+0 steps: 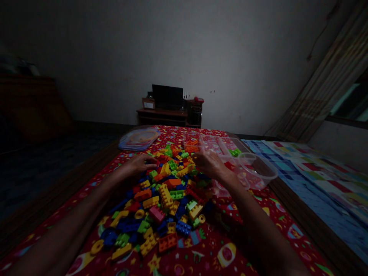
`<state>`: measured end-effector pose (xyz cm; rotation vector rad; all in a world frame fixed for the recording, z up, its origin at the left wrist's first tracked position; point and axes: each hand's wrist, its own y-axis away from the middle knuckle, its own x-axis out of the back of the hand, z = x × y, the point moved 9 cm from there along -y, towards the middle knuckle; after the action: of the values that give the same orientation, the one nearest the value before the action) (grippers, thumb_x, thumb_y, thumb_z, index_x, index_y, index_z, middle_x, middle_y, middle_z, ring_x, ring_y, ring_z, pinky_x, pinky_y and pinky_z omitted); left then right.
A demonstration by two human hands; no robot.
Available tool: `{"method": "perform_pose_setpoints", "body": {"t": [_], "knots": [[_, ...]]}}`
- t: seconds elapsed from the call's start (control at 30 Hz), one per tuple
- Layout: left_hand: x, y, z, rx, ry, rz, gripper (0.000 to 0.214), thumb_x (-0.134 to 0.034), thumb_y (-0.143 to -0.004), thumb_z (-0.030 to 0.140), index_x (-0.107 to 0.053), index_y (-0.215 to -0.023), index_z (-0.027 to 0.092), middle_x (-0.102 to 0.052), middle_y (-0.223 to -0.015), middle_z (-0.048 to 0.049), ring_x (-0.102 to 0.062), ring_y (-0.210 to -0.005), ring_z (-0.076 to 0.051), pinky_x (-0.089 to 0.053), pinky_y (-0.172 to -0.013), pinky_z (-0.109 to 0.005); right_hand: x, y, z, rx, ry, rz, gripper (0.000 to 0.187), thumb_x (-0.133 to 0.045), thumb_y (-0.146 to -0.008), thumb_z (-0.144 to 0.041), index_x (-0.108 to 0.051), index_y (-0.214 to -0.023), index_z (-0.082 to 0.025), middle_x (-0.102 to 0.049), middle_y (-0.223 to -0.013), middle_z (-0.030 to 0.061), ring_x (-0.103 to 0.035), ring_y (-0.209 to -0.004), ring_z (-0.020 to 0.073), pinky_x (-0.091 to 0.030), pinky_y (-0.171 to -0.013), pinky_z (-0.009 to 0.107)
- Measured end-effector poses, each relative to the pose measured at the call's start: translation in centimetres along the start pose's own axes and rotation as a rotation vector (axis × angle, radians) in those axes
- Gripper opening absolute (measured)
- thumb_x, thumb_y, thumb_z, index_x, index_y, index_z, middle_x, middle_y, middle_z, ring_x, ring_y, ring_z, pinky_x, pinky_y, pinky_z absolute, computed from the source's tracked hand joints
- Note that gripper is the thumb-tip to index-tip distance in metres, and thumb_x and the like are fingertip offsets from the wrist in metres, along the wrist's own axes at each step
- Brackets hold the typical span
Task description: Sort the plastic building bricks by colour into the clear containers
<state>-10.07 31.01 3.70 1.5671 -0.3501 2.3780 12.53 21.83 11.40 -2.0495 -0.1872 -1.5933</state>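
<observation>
A heap of toy building bricks (165,195) in yellow, orange, red, green and blue is spread over a red patterned cloth (212,245). At the heap's far left edge is my left hand (142,162), its fingers reaching over the bricks with the thumb apart and nothing visible in them. My right hand (209,161) is at the far right side of the heap, beside a clear plastic divided box (221,145). Its back faces me and its fingertips are hidden, so I cannot see whether it grips a brick. Orange bricks (192,146) and green bricks (235,152) lie in the box's compartments.
To the right stands a round-cornered clear tub (260,172). Clear lids with blue rims (139,138) lie at the far left of the cloth. Beyond the table, a dark monitor (167,96) stands on a desk. A bed with a checked cover (316,168) is on the right.
</observation>
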Motion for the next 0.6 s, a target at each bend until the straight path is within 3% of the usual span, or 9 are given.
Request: {"method": "perform_pose_setpoints", "body": {"t": [0.23, 0.4, 0.6], "knots": [[-0.4, -0.3, 0.3, -0.073, -0.001, -0.002, 0.045, -0.055, -0.064, 0.042, -0.072, -0.099, 0.018, -0.071, -0.105, -0.0097, -0.065, -0.094, -0.026, -0.049, -0.08, -0.029, -2.1, 0.4, -1.4, 0.078, -0.066, -0.139, 0.03, -0.057, -0.086, -0.028, -0.063, -0.113, -0.017, -0.067, -0.097, 0.0089, -0.057, -0.079, 0.0145, -0.036, -0.064, 0.023], [0.1, 0.2, -0.2, 0.004, -0.021, -0.001, 0.039, -0.056, -0.065, 0.042, -0.074, -0.092, 0.02, -0.074, -0.091, -0.0066, -0.067, -0.082, -0.025, -0.05, -0.069, -0.027, -2.8, 0.1, -1.4, 0.11, -0.048, -0.083, 0.033, -0.056, -0.086, -0.025, -0.059, -0.118, -0.016, -0.065, -0.107, 0.0116, -0.058, -0.093, 0.0187, -0.04, -0.076, 0.027], [2.1, 0.6, 0.4, 0.04, 0.053, 0.118, 0.029, -0.052, -0.06, 0.029, -0.075, -0.077, 0.023, -0.075, -0.083, -0.0027, -0.067, -0.079, -0.023, -0.048, -0.07, -0.026, -2.7, -0.2, -1.6, 0.092, -0.013, -0.049, 0.031, -0.047, -0.087, -0.016, -0.06, -0.116, -0.016, -0.065, -0.097, 0.0093, -0.056, -0.081, 0.0144, -0.037, -0.069, 0.024]]}}
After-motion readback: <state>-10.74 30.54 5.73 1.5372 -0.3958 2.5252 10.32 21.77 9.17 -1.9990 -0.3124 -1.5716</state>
